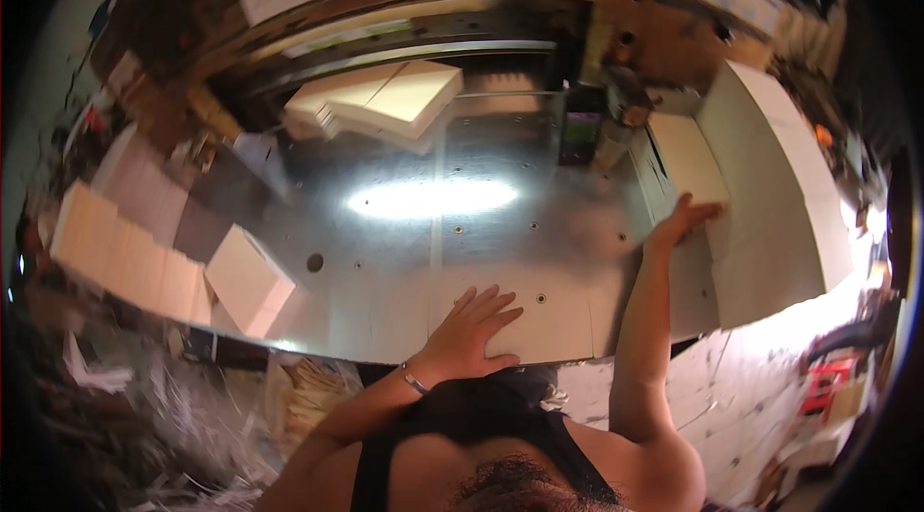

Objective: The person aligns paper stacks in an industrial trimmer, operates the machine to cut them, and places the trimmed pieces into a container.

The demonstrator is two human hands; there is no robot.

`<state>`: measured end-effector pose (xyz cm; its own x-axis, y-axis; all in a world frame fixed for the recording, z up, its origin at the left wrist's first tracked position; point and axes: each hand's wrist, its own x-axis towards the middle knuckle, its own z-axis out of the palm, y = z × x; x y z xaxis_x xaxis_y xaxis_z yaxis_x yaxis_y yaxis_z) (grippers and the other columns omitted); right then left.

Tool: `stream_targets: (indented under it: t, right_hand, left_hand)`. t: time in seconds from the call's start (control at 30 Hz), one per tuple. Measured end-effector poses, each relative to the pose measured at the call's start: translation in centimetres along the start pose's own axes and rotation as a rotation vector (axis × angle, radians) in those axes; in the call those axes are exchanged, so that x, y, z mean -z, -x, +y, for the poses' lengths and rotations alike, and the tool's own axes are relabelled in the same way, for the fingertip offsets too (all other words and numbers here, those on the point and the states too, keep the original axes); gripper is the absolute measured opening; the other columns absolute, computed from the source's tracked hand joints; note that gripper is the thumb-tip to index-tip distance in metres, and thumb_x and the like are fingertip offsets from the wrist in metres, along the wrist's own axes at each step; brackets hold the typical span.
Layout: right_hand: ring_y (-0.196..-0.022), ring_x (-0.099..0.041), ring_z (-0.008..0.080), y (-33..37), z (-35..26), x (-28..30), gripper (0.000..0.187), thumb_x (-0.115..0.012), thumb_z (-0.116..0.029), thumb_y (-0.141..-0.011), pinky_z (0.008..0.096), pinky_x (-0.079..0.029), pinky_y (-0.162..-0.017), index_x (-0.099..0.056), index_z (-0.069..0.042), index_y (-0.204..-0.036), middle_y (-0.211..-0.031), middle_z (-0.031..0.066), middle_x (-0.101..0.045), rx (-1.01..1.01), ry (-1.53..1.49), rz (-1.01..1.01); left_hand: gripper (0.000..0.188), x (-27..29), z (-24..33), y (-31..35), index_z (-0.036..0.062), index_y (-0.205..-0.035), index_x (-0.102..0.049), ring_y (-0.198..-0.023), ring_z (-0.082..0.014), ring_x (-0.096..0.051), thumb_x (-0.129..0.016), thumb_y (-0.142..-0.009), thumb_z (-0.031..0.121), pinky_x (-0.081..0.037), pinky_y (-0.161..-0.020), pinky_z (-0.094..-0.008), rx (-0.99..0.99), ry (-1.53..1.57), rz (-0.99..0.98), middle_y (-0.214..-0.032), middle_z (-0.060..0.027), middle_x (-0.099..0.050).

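Observation:
My left hand (472, 334) lies with spread fingers on the metal tabletop (500, 252), close to its front edge, and holds nothing. Out to the right, my right hand (685, 218) is open, its fingers stretched out against the near end of a cream paper stack (688, 161). Right beside that stack rises a tall, long block of pale paper (775, 194). At the back of the table, cut cream paper stacks (385, 98) lie askew beneath the machine's crossbar. Some edges there are blurred.
Along the left side stands a row of paper stacks (130, 252), with one separate block (248, 281) turned at an angle. A dark box with a purple patch (580, 127) stands at the back right. Paper scraps (192, 416) cover the floor at lower left.

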<state>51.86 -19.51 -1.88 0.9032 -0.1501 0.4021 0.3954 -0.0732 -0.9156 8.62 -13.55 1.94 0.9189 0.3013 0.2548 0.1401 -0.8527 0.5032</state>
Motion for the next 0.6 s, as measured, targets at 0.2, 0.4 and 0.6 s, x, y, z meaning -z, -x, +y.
stream_targets:
  t: [0.2,0.4,0.6]
  right_hand:
    - [-0.156,-0.012,0.0303,-3.4,7.0,0.8,0.078,-0.038,-0.047,-0.108,0.049,-0.01,-0.126,0.0,-0.007,-0.164,-0.172,0.0102,-0.003,0.11,-0.163,0.066]
    - [-0.149,-0.029,0.0327,-0.3,4.3,0.3,0.068,-0.042,-0.04,-0.109,0.0487,-0.022,-0.124,-0.019,0.0,-0.159,-0.163,0.0175,-0.024,0.13,-0.293,0.109]
    - [-0.147,-0.035,0.034,15.6,-6.8,1.8,0.084,-0.056,-0.05,-0.101,0.0456,-0.025,-0.123,-0.028,0.007,-0.156,-0.158,0.0232,-0.034,0.021,-0.029,-0.453]
  left_hand:
    - [0.073,3.5,-4.5,-1.1,0.0085,-0.145,-0.054,-0.145,-0.0386,-0.04,-0.081,-0.085,0.04,-0.031,-0.12,-0.0534,-0.006,0.332,0.057,-0.153,-0.0193,-0.046]
    - [0.064,15.3,-17.5,-6.1,0.0048,-0.141,-0.056,-0.14,-0.0256,-0.05,-0.078,-0.09,0.036,-0.038,-0.117,-0.0384,0.333,0.348,0.477,-0.149,-0.0128,-0.055]
    - [0.053,25.6,-39.8,-5.9,-0.0012,-0.13,-0.063,-0.12,-0.0323,-0.065,-0.072,-0.09,0.032,-0.049,-0.104,-0.0392,0.648,0.132,0.963,-0.128,-0.0205,-0.069]
